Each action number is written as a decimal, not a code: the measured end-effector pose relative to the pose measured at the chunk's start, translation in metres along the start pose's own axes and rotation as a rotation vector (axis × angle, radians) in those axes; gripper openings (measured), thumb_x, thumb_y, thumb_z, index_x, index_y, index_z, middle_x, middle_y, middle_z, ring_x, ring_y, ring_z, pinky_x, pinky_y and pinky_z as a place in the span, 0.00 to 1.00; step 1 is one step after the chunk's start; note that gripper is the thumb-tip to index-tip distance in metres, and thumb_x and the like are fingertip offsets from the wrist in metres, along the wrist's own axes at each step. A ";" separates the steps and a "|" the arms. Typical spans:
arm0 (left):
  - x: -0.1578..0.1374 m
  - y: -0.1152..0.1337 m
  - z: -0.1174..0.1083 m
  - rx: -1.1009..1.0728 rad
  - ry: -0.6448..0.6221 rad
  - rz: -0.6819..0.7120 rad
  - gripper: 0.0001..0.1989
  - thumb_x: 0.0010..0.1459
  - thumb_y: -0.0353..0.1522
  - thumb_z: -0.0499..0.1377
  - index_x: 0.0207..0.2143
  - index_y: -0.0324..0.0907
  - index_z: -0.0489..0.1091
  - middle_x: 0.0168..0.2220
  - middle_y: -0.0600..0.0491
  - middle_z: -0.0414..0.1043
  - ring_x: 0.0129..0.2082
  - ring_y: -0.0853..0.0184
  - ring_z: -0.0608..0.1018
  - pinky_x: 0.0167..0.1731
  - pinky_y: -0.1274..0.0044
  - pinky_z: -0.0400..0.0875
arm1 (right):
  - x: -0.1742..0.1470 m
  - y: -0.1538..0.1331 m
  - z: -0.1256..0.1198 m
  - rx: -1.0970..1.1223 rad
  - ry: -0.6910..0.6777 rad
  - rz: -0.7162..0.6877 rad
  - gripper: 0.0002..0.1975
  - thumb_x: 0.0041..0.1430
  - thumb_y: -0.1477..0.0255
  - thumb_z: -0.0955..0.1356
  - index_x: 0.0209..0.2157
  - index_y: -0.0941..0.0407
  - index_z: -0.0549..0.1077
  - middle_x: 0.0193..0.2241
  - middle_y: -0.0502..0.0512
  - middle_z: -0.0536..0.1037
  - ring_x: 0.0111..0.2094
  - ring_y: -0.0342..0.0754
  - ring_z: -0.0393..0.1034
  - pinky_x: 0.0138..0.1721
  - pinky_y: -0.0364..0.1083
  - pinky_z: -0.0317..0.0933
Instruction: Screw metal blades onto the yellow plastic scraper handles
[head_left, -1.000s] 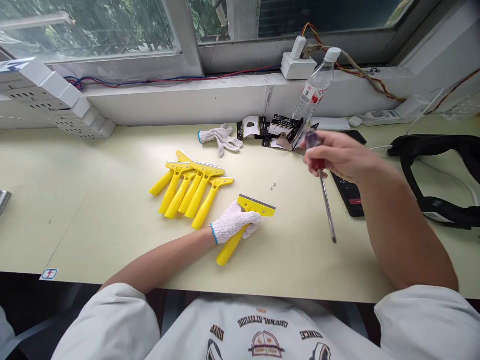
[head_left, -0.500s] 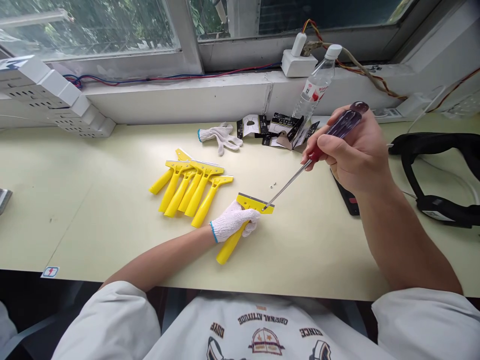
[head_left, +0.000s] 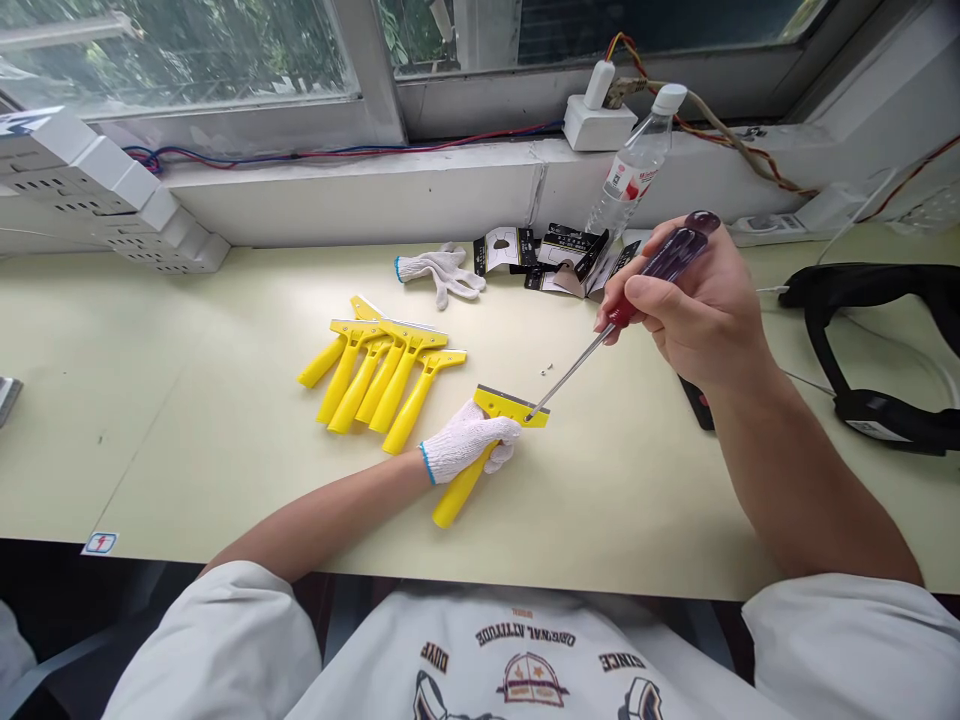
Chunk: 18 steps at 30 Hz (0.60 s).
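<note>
My left hand point(head_left: 472, 440), in a white knit glove with a blue cuff, is closed around a yellow scraper point(head_left: 459, 496) whose blade end points away from me. My bare right hand point(head_left: 694, 300) grips the dark purple and red handle of a screwdriver point(head_left: 574, 372). Its metal tip meets the scraper's head near the right end, at what looks like a screw. Two small screws point(head_left: 547, 369) lie on the table just beyond the scraper. To the left, several more yellow scrapers point(head_left: 386, 385) lie in an overlapping group.
Behind lie a spare white glove point(head_left: 442, 272) and black cardboard packaging point(head_left: 559, 260), with a plastic bottle point(head_left: 630, 175) by the sill. A dark phone-like object point(head_left: 697, 402) is partly under my right forearm. A black headset-like frame point(head_left: 862, 350) is at right, white boxes point(head_left: 112, 190) at left.
My right hand and the screwdriver handle have shifted slightly left and down, while the tip stays on the scraper's head. My left hand and the scraper have kept their place.
</note>
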<state>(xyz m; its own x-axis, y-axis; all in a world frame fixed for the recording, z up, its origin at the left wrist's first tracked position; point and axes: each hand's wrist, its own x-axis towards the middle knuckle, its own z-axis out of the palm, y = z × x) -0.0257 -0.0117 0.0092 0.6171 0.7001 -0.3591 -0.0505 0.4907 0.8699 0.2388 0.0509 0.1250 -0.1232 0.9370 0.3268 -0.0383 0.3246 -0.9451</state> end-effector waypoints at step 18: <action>0.000 0.006 0.005 -0.014 0.036 -0.030 0.08 0.57 0.33 0.63 0.29 0.42 0.67 0.20 0.58 0.62 0.18 0.73 0.61 0.18 0.77 0.59 | -0.019 -0.036 -0.002 -0.209 -0.168 -0.164 0.15 0.56 0.66 0.81 0.39 0.45 0.75 0.35 0.52 0.80 0.36 0.56 0.78 0.36 0.58 0.74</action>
<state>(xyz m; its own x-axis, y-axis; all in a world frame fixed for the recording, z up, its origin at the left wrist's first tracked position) -0.0221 -0.0119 0.0165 0.5903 0.7031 -0.3966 -0.0434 0.5183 0.8541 0.2440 0.0219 0.1524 -0.2947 0.8412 0.4533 0.1311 0.5055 -0.8528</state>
